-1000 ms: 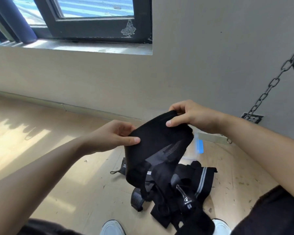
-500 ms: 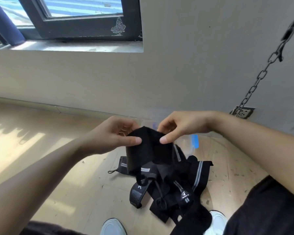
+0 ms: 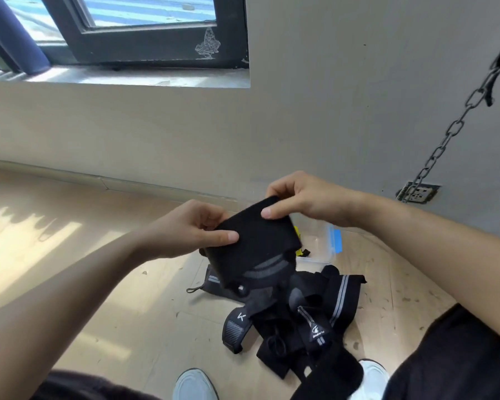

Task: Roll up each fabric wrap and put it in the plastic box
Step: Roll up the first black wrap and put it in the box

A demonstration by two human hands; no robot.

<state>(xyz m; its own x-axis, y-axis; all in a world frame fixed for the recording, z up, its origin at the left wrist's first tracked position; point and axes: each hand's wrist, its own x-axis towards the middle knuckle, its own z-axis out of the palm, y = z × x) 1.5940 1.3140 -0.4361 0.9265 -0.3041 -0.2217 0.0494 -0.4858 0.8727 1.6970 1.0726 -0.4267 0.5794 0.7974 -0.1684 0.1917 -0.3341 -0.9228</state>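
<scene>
While my left hand [image 3: 191, 229] and right hand [image 3: 303, 197] pinch the soft black fabric wrap [image 3: 254, 243] above the black strap pile [image 3: 315, 321], I should roll tightly, edges even; the clear plastic box [image 3: 324, 252] waits at one o'clock.

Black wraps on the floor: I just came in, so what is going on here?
A person holds up one black fabric wrap, left hand pinching its left edge, right hand pinching its top edge. It looks partly folded, not yet in the clear plastic box behind it. A pile of more wraps lies on the wooden floor below.
</scene>
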